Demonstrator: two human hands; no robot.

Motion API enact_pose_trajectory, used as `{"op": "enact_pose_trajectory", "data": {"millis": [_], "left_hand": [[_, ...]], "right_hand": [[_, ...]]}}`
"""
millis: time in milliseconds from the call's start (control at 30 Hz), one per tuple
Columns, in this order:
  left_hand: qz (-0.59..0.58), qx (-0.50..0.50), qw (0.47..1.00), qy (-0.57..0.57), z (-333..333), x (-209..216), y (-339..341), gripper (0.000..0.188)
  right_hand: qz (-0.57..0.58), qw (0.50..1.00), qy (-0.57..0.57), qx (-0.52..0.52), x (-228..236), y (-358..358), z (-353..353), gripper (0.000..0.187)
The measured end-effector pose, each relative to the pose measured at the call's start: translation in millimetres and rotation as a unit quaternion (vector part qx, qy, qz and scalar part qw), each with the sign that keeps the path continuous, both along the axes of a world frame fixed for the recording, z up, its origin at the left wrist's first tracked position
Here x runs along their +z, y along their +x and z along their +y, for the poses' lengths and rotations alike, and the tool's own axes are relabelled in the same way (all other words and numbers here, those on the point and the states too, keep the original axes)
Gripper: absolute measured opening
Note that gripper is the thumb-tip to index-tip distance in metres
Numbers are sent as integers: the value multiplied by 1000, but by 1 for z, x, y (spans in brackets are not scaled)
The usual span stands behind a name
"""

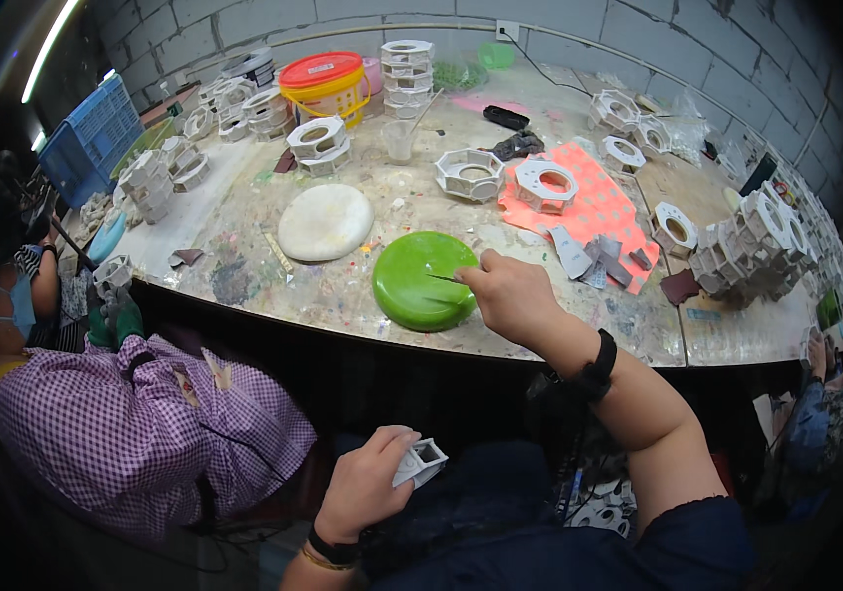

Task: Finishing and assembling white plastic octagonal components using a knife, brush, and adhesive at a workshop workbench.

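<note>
My left hand [367, 485] is closed around a pale grey, openwork frame piece [421, 463] low in front of my body, below the table edge. Only one end of the piece shows past my fingers. With arm stretched forward, my right hand [517, 298] pinches a thin, dark, pointed tool [443, 278] over a round green turntable-like disc [411, 308] near the table's front edge. The tool's tip is over the disc's top; whether it touches I cannot tell. A round white disc [326, 223] lies just left of the green one.
An orange dotted cloth [579, 187] lies beyond my right hand, bearing an octagonal frame [544, 185] and grey scraps [599, 258]. Stacked frames [751, 246] stand at right. A yellow bucket [328, 98] with red lid stands at the back. A co-worker in a checked smock [145, 424] sits close at left.
</note>
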State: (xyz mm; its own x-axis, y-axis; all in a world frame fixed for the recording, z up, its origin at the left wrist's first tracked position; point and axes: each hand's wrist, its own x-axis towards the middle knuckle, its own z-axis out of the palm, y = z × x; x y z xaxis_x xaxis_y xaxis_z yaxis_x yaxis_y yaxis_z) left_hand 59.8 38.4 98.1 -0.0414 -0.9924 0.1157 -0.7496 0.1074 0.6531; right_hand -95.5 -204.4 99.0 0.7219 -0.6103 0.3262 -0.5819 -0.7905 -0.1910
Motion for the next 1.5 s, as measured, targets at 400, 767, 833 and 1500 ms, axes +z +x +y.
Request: {"op": "enact_pose_trajectory", "data": {"millis": [400,767,833,1500], "left_hand": [[43,7,998,41,-6,-22,1,45],[64,-19,996,66,6,-45,-2,49],[84,-13,994,69,6,-42,-1,48],[120,23,992,22,5,-3,-1,40]], "right_hand": [[54,996,-30,65,-5,-6,2,18],[24,994,-70,86,-10,11,-6,32],[77,989,-86,97,-10,15,3,30],[72,985,62,143,-26,12,30,37]]}}
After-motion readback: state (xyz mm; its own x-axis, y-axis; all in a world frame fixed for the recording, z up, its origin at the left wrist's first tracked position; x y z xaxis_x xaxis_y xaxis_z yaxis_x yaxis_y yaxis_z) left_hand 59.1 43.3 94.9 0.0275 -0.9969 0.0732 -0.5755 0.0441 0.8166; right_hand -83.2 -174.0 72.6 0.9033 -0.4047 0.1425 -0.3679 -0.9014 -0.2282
